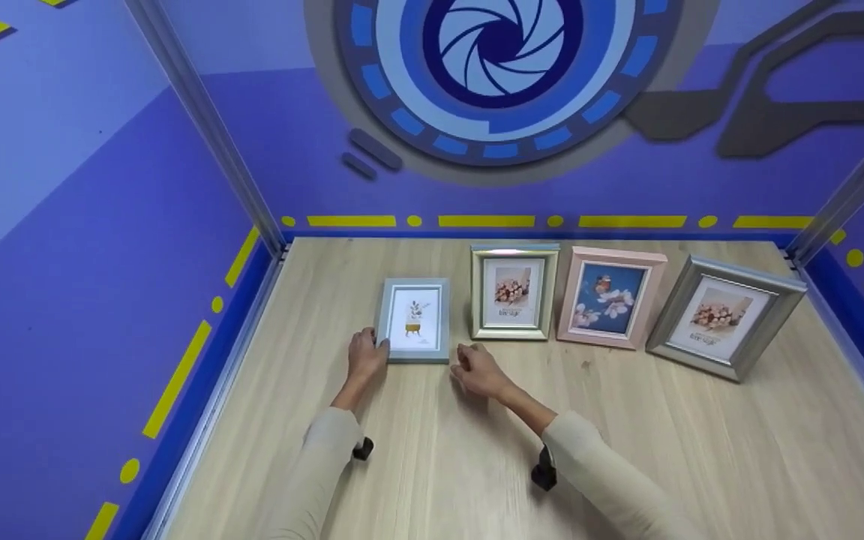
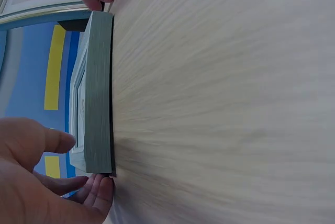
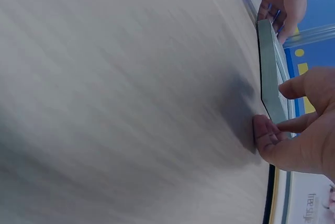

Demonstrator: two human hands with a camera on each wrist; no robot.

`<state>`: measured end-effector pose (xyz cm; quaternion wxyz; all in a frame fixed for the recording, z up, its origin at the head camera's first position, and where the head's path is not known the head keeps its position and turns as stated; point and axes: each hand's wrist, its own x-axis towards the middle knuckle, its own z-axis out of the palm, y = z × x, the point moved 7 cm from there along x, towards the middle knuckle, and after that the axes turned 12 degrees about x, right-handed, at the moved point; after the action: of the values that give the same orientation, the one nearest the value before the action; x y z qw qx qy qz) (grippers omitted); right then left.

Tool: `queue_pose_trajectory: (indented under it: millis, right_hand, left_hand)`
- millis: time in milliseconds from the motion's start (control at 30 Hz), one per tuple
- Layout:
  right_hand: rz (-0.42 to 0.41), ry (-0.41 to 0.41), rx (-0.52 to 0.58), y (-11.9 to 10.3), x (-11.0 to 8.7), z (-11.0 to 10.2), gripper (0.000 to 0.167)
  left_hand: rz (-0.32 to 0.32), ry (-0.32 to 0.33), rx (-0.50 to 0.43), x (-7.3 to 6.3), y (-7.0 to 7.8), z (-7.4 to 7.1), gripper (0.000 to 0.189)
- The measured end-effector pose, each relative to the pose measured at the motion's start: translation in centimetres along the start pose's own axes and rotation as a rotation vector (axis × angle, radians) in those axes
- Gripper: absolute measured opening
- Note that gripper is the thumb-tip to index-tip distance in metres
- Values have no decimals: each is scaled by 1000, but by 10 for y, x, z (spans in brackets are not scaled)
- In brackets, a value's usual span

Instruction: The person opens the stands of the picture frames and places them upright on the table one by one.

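A grey-blue picture frame (image 1: 413,357) lies face up on the wooden table, showing a potted plant print. At its left edge, my left hand (image 1: 366,356) grips the frame, thumb over the border and fingers against the side. Beside the lower right corner is my right hand (image 1: 481,373), fingers loosely bent. In the right wrist view, the right hand (image 3: 306,130) holds thumb and fingers apart around that corner; whether it touches cannot be told. The left wrist view shows the frame's side (image 2: 99,93) flat against the tabletop, with the left hand (image 2: 42,177) at one end.
Three more picture frames stand upright to the right: a pale gold one (image 1: 514,334), a pink one (image 1: 563,300) and a silver one (image 1: 769,322) turned at an angle. Blue-purple panels (image 1: 252,150) with metal posts (image 1: 211,127) bound the wooden table (image 1: 432,465).
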<state>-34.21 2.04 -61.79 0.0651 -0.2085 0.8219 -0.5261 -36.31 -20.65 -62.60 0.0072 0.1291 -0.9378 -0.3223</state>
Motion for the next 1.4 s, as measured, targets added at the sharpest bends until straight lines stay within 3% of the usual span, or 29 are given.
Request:
queue_pose_trajectory:
  millis: [233, 367, 400, 700, 800, 867, 1000, 1100, 1167, 1300, 1400]
  right_hand:
    - [-22, 35, 75, 14, 2, 8, 50]
    - [3, 63, 91, 10, 4, 8, 45]
    - [45, 65, 91, 1, 3, 7, 43]
    - [182, 64, 125, -1, 6, 6, 43]
    - [183, 76, 148, 3, 6, 3, 39]
    - [174, 94, 153, 5, 7, 1, 31]
    - [28, 171, 142, 13, 10, -4, 16]
    - [18, 198, 163, 12, 10, -6, 14]
    - [110, 199, 185, 3, 7, -7, 14]
    - [209, 226, 224, 2, 5, -9, 21]
    - [260, 252, 258, 4, 4, -11, 26]
  left_hand:
    - [31, 39, 32, -7, 3, 2, 27]
    - [26, 26, 8, -12, 5, 1, 26]
    - [19, 21, 9, -13, 6, 1, 28]
    - [-59, -38, 86, -14, 19, 7, 44]
    - [-77, -56, 80, -17, 20, 8, 47]
    - [-99, -86, 57, -19, 20, 8, 48]
    - [-157, -134, -29, -23, 18, 4, 38]
    - [-190, -162, -85, -24, 15, 1, 33]
    - [-204, -191, -113, -24, 13, 1, 40]
    - [-262, -260, -231, -24, 6, 5, 54]
    - [-296, -286, -340, -24, 0, 7, 47]
